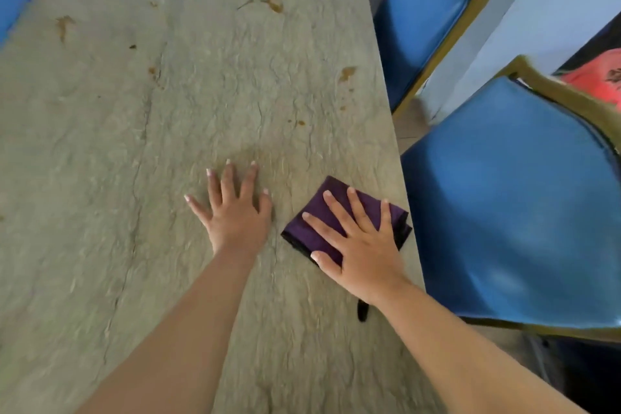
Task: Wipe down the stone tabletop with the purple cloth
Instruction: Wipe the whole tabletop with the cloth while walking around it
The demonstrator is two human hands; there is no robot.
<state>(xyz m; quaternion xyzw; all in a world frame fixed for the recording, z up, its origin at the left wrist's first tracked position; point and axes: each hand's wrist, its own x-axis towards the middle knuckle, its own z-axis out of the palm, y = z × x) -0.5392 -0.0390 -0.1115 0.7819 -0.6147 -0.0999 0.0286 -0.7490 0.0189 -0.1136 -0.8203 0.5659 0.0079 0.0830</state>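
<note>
The grey-green stone tabletop [168, 111] fills most of the head view. A folded purple cloth [312, 225] lies on it near the right edge. My right hand [359, 245] lies flat on the cloth with fingers spread, pressing it to the stone. My left hand [235, 208] rests flat on the bare stone just left of the cloth, fingers spread, holding nothing. Brown stains [274, 3] mark the stone farther away, with others at the far left [64, 25] and near the right edge [346, 73].
Two blue padded chairs with gold-coloured frames stand along the table's right side, one near [514, 205] and one farther [423, 17]. Another blue seat [13, 0] shows at the far left. A small dark object [363, 311] lies under my right forearm.
</note>
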